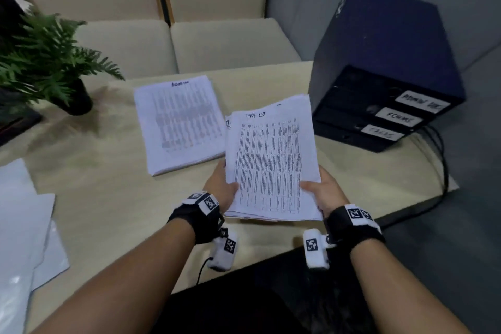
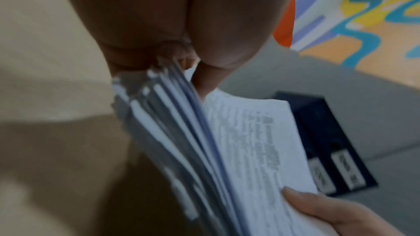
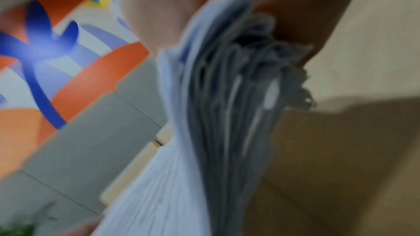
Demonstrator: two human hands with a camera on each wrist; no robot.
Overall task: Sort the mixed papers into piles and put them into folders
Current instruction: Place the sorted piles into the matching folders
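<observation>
Though blurry, paper stack (image 2: 250, 141), btm hidden

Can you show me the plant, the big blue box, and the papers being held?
plant (image 1: 46, 62): head view, on the green leaves.
blue box (image 1: 379, 35): head view, on its top side.
held papers (image 1: 271, 160): head view, middle of the top sheet.
</observation>
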